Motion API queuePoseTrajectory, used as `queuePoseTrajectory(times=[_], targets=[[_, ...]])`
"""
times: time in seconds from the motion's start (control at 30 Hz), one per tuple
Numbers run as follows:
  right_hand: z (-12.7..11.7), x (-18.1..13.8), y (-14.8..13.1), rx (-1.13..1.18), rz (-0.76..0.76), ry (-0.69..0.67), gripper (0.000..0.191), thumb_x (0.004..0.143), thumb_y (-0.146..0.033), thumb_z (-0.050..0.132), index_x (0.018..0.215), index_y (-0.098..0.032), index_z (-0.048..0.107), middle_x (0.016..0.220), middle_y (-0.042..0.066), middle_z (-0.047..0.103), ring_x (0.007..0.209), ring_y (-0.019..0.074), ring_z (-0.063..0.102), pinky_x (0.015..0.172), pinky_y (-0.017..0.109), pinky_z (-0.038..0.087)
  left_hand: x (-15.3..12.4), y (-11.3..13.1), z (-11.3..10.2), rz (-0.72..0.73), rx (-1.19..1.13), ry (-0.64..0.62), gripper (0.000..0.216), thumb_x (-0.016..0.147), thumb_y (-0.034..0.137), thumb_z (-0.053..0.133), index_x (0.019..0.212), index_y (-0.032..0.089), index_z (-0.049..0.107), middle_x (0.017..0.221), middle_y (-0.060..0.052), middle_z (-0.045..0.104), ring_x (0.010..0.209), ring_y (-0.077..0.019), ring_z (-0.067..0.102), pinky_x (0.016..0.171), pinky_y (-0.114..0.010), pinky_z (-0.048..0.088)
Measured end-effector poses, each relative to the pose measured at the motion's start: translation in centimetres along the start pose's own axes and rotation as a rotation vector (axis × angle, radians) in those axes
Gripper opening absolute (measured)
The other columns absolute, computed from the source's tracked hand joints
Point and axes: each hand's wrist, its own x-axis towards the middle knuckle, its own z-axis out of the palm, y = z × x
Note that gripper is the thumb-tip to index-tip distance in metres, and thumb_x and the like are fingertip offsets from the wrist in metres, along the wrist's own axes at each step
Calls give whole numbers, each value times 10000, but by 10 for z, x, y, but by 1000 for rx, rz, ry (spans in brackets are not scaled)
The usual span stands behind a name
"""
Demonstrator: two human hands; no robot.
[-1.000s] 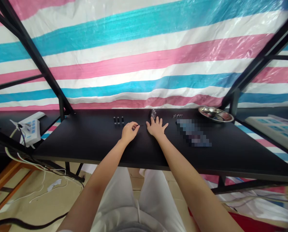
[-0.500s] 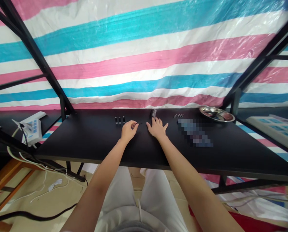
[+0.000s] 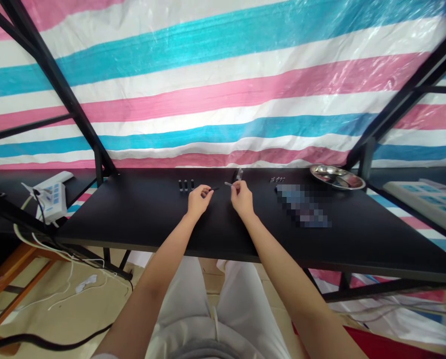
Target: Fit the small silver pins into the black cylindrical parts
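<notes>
My left hand (image 3: 199, 200) is closed, its fingertips pinching a small thin black stick-like piece (image 3: 215, 189) that points right. Across from it, my right hand (image 3: 242, 198) pinches a small clear, greyish tube (image 3: 228, 184) pointing left. The two pieces are apart, a short gap between their ends. Just behind my right hand lies a small cluster of clear and dark pieces (image 3: 239, 174), partly hidden by the fingers. Left of my left hand, three short black tubes with pale ends (image 3: 186, 185) stand in a row.
Several tiny clear pieces (image 3: 277, 179) lie right of my hands, by a pixelated item (image 3: 301, 205). A divided metal plate (image 3: 352, 185) sits at the back right of the black table (image 3: 140, 219). Power strips (image 3: 54, 202) and black frame posts (image 3: 64, 94) flank it.
My right hand was spread flat near the cluster; now it has closed and pinches a clear tube. My left hand stays nearly in place, with the black piece showing more.
</notes>
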Motion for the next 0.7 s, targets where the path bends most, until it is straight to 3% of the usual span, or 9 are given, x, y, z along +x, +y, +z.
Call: queuePoseTrajectory(times=[0.2,0.53,0.7], targets=[[-5,4,-1,369,61,84,223,805,-414,423,829,-196,461,652,-4,527,614,135,511,659,281,427,1,1,-1,-49,-21,18,119,738,232,592,835,171,625,765,-22,658,618,-102,556,663,-250,465],[1,8,1,599,79,-16,288,741,-483,498,747,-197,468,554,-42,475,507,95,427,514,238,358,3,-4,0,-75,-80,28,138,726,249,602,825,158,631,755,-28,653,613,-98,546,640,-246,465],[1,10,5,744,132,-57,312,697,-496,550,739,-196,475,540,-59,450,481,77,396,484,226,330,6,-4,1,-162,-269,-17,125,705,225,615,800,144,621,707,-27,643,627,-104,571,652,-256,485]])
